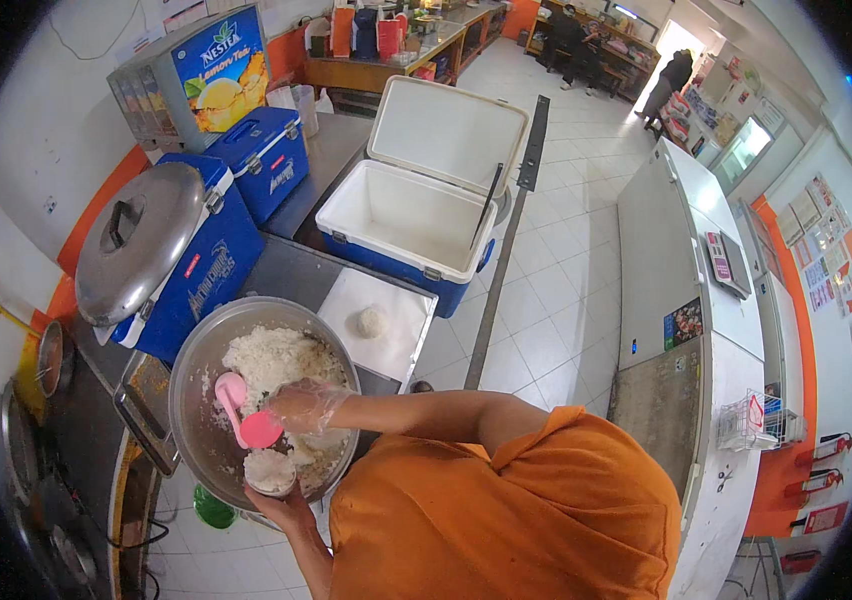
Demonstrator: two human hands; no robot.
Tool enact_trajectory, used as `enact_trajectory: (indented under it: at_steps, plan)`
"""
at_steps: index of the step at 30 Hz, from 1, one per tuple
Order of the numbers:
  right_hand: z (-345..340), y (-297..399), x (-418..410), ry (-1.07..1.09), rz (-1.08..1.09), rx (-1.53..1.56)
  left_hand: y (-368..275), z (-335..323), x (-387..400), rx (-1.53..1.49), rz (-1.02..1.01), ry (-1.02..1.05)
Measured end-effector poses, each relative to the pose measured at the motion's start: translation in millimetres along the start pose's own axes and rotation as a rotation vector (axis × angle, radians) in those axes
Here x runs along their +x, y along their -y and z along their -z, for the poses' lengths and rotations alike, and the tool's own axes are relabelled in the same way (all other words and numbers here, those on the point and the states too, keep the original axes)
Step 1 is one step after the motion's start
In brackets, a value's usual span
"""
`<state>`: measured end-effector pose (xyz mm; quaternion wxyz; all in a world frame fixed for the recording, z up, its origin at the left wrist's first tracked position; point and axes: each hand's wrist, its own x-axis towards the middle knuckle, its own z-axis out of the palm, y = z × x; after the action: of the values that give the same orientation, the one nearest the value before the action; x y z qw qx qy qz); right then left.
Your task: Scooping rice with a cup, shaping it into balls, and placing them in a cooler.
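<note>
A large metal bowl [193, 360] holds white cooked rice [268, 356]. My right hand [306, 406], in a clear plastic glove, reaches into it with curled fingers touching a deep pink scoop [261, 429]; whether they grip it is hidden. Beside that scoop lies a lighter pink scoop [231, 389], its handle pointing toward my left hand. My left hand [283, 508] holds a round cup [270, 472] heaped with rice near the bowl's rim. One rounded rice mound [372, 322] sits on a flat sheet-lined tray [343, 300] just past the bowl.
Beyond the tray stands an open cooler [396, 259]. A closed blue cooler [219, 270] carries a large metal lid [140, 240]; a smaller one [268, 169] is behind. Chest freezers [658, 247] stand to the right. A metal tray [144, 405] lies left. People are far off.
</note>
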<state>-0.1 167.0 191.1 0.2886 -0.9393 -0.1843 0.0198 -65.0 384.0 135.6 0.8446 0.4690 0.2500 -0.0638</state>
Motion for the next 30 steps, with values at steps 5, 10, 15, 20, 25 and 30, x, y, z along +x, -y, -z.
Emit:
enact_trajectory:
  at_steps: [5,10,15,20,25,30]
  plan:
    - [-3.0,15.8,-20.0,-0.052,0.104,0.099,0.7,-12.3,5.2,0.062,-0.111,0.051]
    - [-1.2,20.3,-25.5,0.082,0.001,0.153,4.4,-18.6,16.8,0.044,-0.142,0.062]
    - [3.4,23.3,-30.2,0.112,0.007,0.222,-2.0,-39.5,-0.4,0.093,-0.176,0.059]
    - [-40.3,9.4,-18.5,0.056,-0.046,0.352,1.7,-34.2,8.9,0.214,-0.234,-0.001]
    - [-34.0,2.6,-14.3,0.192,-0.005,0.429,1.7,-19.8,16.6,0.391,-0.367,0.11]
    - [-12.2,-15.5,-12.5,0.469,-0.053,0.647,6.2,-7.7,27.2,0.118,-0.098,0.07]
